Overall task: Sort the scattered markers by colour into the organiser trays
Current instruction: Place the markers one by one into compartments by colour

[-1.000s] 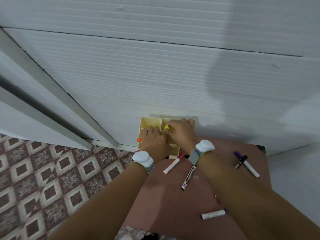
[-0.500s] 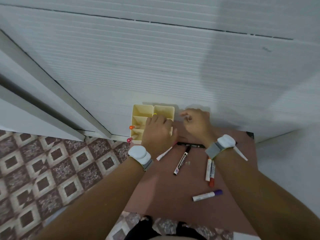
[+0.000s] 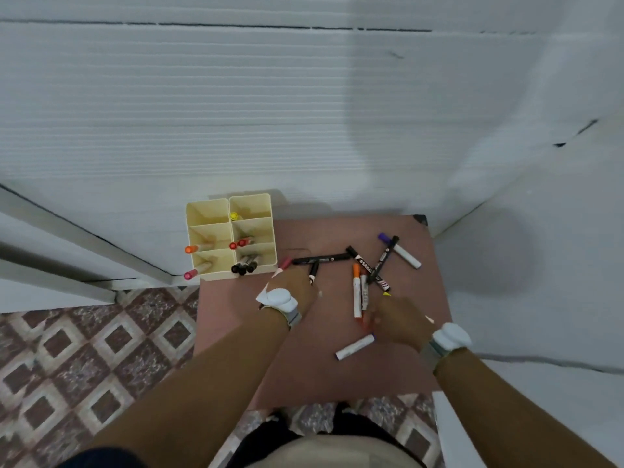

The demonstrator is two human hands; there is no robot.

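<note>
A cream six-compartment organiser (image 3: pixel 206 211) stands at the table's far left corner, with yellow, orange, red, pink and black markers upright in separate compartments. Loose markers lie on the pinkish table (image 3: pixel 304 366): a black marker (image 3: pixel 320 259), a pink marker (image 3: pixel 284 265), an orange marker (image 3: pixel 356 292), a purple-capped marker (image 3: pixel 401 251), and a white marker with a purple end (image 3: pixel 354 346). My left hand (image 3: pixel 293 287) rests back-up over the pink marker's near end, fingers hidden. My right hand (image 3: pixel 396 320) is blurred, its fingertips at the near ends of the orange and red markers.
A white ribbed wall rises directly behind the table and organiser, and a white surface (image 3: pixel 540 298) flanks the right side. Patterned floor tiles (image 3: pixel 84 349) lie to the left. A grey door frame (image 3: pixel 84 251) runs along the left.
Both hands have pulled back from the organiser and far edge toward me. The left now sits over the pink marker, the right at the orange and red markers. The camera tilted down.
</note>
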